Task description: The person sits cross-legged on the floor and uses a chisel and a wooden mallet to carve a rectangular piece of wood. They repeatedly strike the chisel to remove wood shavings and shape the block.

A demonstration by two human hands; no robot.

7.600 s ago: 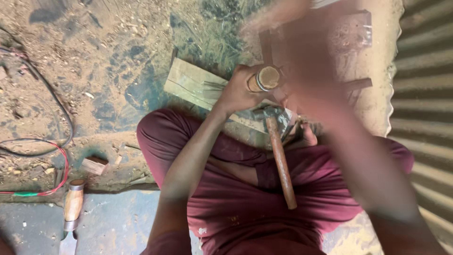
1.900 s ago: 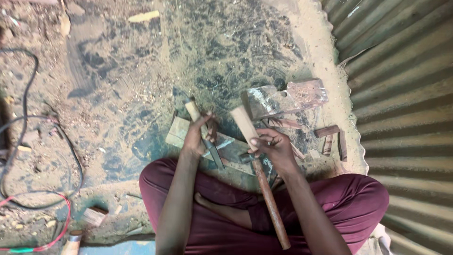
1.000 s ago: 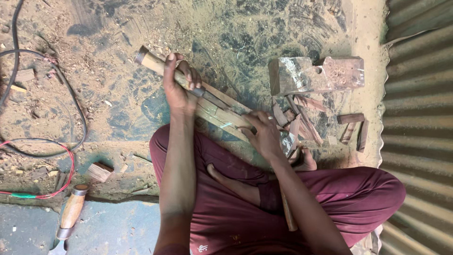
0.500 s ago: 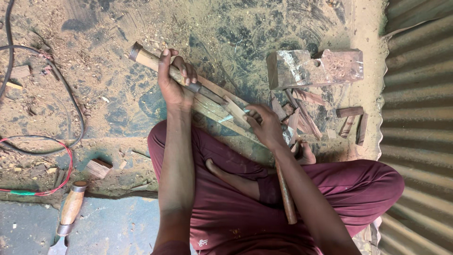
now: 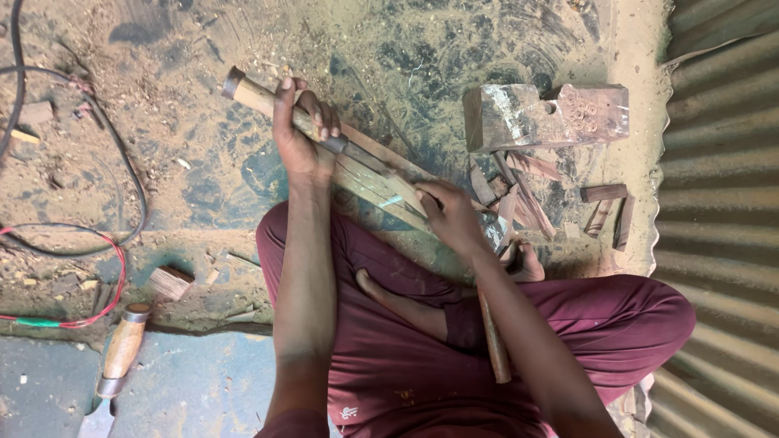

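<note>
Left hand point(image 5: 302, 138): clenched round the wooden handle of a chisel point(image 5: 268, 101), fingers curled over it.
Right hand point(image 5: 451, 215): pressed onto the plank point(image 5: 377, 174), fingers gripping its near end.
Plank: on the ground before the crossed legs, left of the wood block point(image 5: 544, 113).
Hammer point(image 5: 493, 341): against the right thigh, untouched.

1. Your left hand point(image 5: 302, 134) is stretched far out, arm nearly straight, fingers curled shut in a grip.
2. Your right hand point(image 5: 450, 215) sits nearer, palm down, fingers pressed flat, elbow bent.
</note>
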